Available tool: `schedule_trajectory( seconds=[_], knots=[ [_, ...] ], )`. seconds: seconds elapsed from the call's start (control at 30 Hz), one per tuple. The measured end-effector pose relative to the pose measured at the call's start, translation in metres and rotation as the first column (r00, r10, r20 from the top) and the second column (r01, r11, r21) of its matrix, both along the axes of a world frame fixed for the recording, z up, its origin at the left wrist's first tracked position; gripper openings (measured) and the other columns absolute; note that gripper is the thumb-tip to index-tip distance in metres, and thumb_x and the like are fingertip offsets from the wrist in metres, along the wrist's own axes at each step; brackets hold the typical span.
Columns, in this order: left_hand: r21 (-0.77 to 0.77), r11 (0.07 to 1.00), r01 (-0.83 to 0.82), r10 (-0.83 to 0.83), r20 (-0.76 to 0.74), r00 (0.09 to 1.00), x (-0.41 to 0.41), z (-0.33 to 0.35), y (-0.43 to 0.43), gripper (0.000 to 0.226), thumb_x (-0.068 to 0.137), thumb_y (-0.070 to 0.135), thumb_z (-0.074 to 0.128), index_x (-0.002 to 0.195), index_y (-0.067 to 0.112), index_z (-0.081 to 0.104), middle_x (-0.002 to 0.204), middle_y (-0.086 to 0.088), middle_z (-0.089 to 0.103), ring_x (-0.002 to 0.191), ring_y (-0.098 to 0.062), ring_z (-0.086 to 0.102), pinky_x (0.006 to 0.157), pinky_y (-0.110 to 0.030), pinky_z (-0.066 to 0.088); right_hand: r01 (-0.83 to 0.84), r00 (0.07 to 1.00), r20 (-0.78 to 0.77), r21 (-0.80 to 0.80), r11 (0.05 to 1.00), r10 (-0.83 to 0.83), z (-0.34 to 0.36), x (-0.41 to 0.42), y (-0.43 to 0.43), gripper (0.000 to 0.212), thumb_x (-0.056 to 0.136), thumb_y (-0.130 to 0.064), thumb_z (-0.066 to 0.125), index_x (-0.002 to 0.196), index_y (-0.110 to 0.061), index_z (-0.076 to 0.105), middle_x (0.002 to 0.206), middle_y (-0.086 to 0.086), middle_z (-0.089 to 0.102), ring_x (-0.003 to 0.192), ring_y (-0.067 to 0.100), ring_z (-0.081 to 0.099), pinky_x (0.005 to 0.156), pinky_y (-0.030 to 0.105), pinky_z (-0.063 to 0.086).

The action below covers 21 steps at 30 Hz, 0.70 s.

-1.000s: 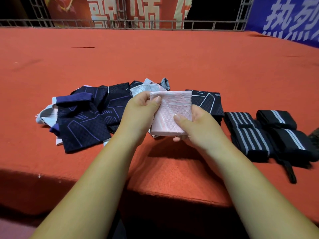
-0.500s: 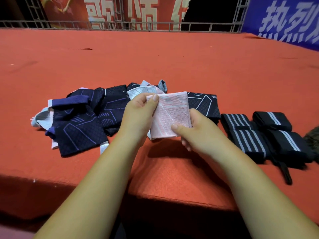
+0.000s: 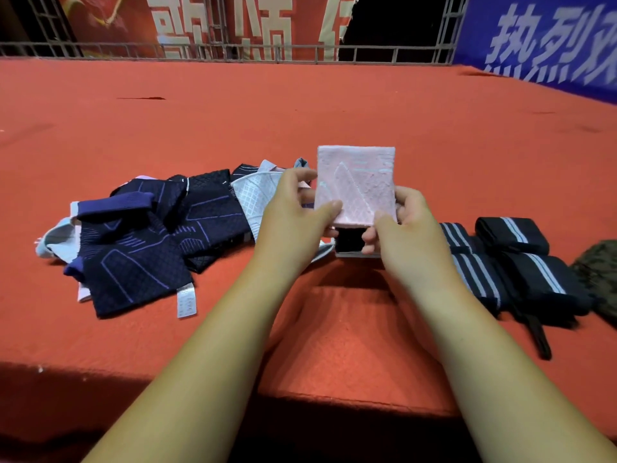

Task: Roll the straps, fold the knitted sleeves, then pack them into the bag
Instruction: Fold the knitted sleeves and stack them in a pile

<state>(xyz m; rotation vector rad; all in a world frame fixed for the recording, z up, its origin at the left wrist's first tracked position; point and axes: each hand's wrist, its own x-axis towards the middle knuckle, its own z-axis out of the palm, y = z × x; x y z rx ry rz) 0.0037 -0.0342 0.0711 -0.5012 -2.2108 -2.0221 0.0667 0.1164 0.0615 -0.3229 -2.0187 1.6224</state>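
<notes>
While the left hand (image 3: 293,212) and right hand (image 3: 404,232) pinch its lower edge, the pink sleeve (image 3: 357,182) stands upright above the surface (image 3: 300,105).
It has risen and squared up since a second ago, so this fold looks done. Unfolded dark sleeves (image 3: 140,235) sprawl at 9 o'clock, rolled straps (image 3: 521,272) lie at 3 o'clock; nothing blocks the hands, and no bag is plainly seen.

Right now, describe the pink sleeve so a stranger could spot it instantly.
On the red carpeted platform, above its near middle, the left hand and right hand hold up a folded knit square. That pink sleeve is the only piece off the carpet, with navy sleeves lying to its left and striped black straps to its right.
</notes>
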Motion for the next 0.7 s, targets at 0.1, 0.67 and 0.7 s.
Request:
schedule_trajectory(
  seconds=[0.1,0.67,0.7],
  knots=[
    [-0.025,1.0,0.003,-0.005,-0.09,0.996,-0.008,-0.002,0.015,0.043,0.098,0.004,0.068,0.137,0.023,0.066,0.115,0.008,0.074,0.083,-0.011,0.077,0.081,-0.041,0.067,0.096,0.994,-0.05,0.003,0.995,-0.096,0.001,-0.005,0.011,0.033,0.106,-0.008,0.047,0.131,-0.027,0.056,0.097,-0.002,0.075,0.066,0.013,0.077,0.066,0.034,0.063],
    [-0.543,0.825,-0.157,0.007,-0.269,0.963,-0.029,-0.033,0.029,0.024,0.103,0.015,0.048,0.086,0.013,0.064,0.092,-0.01,0.067,0.092,-0.029,0.06,0.084,-0.045,0.048,0.313,0.927,0.062,0.416,0.854,-0.37,-0.023,-0.014,0.025,0.039,0.104,-0.024,0.059,0.143,-0.02,0.058,0.139,0.005,0.046,0.096,0.021,0.055,0.083,0.028,0.037],
    [-0.575,0.806,-0.141,0.01,-0.226,0.974,-0.026,-0.029,0.022,0.022,0.1,0.012,0.049,0.1,0.012,0.071,0.105,-0.01,0.071,0.103,-0.029,0.063,0.09,-0.043,0.049,0.327,0.924,0.055,0.405,0.854,-0.38,-0.022,-0.013,0.023,0.039,0.102,-0.025,0.06,0.141,-0.021,0.057,0.137,0.004,0.045,0.094,0.021,0.055,0.082,0.03,0.038]
  ],
)
